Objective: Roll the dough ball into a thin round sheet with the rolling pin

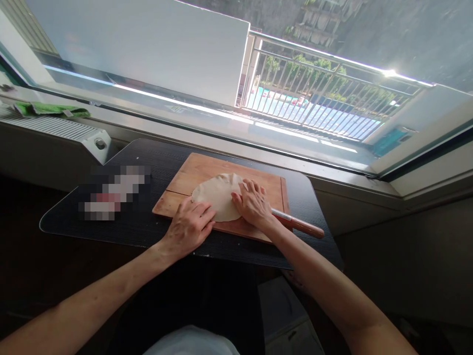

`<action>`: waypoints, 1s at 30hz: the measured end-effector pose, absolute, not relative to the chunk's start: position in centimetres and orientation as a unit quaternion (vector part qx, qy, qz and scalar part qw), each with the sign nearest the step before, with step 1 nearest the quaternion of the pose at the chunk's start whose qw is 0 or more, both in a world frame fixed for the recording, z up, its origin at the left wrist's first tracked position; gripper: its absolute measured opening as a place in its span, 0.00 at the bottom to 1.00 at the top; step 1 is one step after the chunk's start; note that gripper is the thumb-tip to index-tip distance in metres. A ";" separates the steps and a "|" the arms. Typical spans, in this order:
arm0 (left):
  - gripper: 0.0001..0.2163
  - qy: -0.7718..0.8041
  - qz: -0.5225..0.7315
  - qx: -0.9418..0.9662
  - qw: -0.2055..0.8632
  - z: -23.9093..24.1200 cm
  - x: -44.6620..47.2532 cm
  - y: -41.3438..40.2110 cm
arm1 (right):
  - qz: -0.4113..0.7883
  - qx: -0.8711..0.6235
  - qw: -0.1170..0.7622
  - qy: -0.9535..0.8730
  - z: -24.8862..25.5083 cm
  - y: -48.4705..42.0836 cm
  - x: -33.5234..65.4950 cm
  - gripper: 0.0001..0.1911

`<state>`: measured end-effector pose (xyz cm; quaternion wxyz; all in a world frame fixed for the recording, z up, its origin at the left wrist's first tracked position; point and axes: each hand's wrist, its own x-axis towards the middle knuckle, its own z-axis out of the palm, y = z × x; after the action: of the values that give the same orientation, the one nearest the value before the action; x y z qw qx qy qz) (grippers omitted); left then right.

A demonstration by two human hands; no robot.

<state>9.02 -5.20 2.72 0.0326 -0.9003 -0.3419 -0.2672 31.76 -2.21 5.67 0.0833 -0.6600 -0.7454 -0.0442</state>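
A flat round of pale dough (220, 195) lies on a wooden cutting board (254, 172), its far edge slightly wrinkled. My left hand (190, 222) rests over the near left edge of the dough, fingers laid side by side on it. On the right edge lies my right hand (254, 202), fingers stretched out over the dough and thumb apart. Past my right wrist, a tool with a wooden handle (305, 227) and a metal section lies across the board's right side; the rest of it is hidden by my hand.
The board sits on a dark table (136, 231) with rounded corners. A blurred-out item (114, 192) lies on the table's left. Behind are a window and a railing (314, 88). A green cloth (51, 109) lies on a white radiator (70, 134) at left.
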 end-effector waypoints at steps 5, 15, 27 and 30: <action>0.09 -0.378 -0.265 -0.886 0.042 3.0 9.3 -4.6 | 0.001 -0.771 0.099 -0.629 5.8 2.3 32.8 0.23; 0.07 -0.429 -0.266 -0.861 0.066 2.7 8.3 -2.8 | 0.003 -0.753 0.085 -0.653 5.8 1.4 32.5 0.26; 0.08 -0.422 -0.298 -0.855 0.041 2.0 9.3 -1.4 | 0.029 -0.751 0.087 -0.654 5.5 1.8 32.6 0.26; 0.08 -0.424 -0.303 -0.852 0.040 1.7 9.2 -1.6 | 0.046 -0.772 0.087 -0.628 5.8 2.7 33.0 0.25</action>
<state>9.19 -1.60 1.69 0.0400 -0.8525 -0.4239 -0.3033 32.98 2.65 5.85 0.0871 -0.7718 -0.6282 0.0463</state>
